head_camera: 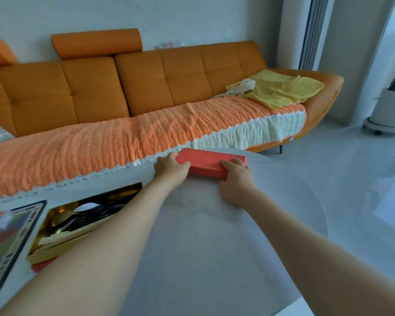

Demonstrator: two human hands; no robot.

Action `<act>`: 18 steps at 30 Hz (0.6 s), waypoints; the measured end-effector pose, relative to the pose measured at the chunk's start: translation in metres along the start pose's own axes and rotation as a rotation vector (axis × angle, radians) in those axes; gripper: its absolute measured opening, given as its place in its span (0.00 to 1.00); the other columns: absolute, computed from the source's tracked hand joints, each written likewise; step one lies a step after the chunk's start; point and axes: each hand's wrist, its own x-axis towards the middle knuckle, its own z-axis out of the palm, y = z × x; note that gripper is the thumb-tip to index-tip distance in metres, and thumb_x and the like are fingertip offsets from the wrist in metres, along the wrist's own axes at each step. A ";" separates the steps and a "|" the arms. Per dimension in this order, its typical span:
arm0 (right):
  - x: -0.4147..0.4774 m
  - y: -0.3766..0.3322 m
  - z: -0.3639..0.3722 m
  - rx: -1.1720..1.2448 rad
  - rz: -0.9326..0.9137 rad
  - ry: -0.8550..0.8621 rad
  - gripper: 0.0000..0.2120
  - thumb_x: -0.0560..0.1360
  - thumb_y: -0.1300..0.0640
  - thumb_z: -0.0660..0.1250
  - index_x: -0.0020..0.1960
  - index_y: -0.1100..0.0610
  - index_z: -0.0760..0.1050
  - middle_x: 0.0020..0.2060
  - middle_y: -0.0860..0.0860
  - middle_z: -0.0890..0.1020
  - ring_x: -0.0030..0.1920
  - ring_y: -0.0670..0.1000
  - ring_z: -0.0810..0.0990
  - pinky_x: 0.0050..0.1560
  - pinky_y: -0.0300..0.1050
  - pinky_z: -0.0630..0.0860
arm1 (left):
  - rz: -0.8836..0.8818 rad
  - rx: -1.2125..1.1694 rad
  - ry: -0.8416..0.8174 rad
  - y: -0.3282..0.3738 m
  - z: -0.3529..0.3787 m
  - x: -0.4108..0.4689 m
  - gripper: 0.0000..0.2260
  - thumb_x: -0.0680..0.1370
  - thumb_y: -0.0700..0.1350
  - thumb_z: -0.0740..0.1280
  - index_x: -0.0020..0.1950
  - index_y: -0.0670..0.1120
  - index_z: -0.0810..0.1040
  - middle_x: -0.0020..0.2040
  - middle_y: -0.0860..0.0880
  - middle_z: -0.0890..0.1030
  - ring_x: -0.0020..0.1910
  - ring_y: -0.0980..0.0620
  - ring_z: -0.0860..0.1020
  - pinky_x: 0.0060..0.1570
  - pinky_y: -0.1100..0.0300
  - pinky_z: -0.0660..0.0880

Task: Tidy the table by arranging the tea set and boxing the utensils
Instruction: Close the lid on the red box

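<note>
While the red box (209, 164) lies lid-on at the far rim of the white table (203, 236), the left hand (170, 169) clasps its left end and the right hand (236, 176) wraps its near right corner. It looks like stiff, light card, best held at both ends. Open tabletop lies nearer the person, but the far edge is close, and the open gold-lined box (78, 222) sits left.

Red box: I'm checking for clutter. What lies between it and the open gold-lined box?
Only the left forearm crosses bare table, in the head view.
</note>
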 end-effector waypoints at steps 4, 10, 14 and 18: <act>-0.013 -0.019 0.007 0.145 -0.090 0.024 0.28 0.75 0.63 0.63 0.75 0.51 0.67 0.75 0.56 0.63 0.73 0.61 0.62 0.74 0.53 0.59 | 0.102 0.039 0.195 -0.006 -0.033 -0.026 0.23 0.79 0.51 0.61 0.74 0.49 0.68 0.68 0.47 0.64 0.69 0.47 0.63 0.59 0.53 0.68; -0.046 -0.071 0.015 0.195 -0.224 0.008 0.26 0.77 0.56 0.66 0.74 0.50 0.67 0.75 0.54 0.63 0.74 0.59 0.60 0.75 0.53 0.58 | 0.079 0.007 0.270 -0.052 -0.079 -0.077 0.24 0.79 0.52 0.61 0.75 0.49 0.66 0.69 0.50 0.61 0.70 0.49 0.59 0.64 0.50 0.66; -0.067 -0.107 0.030 0.184 -0.326 -0.054 0.25 0.79 0.54 0.66 0.74 0.48 0.67 0.76 0.53 0.61 0.75 0.59 0.58 0.75 0.56 0.58 | 0.007 -0.004 0.300 -0.092 -0.112 -0.112 0.25 0.79 0.54 0.61 0.75 0.50 0.65 0.70 0.51 0.61 0.71 0.49 0.58 0.66 0.50 0.66; -0.088 -0.136 0.048 0.180 -0.405 -0.129 0.24 0.79 0.55 0.66 0.74 0.48 0.68 0.76 0.53 0.61 0.75 0.58 0.58 0.76 0.54 0.56 | -0.044 0.013 0.313 -0.129 -0.140 -0.142 0.25 0.78 0.54 0.61 0.75 0.51 0.65 0.68 0.50 0.61 0.70 0.49 0.60 0.66 0.51 0.66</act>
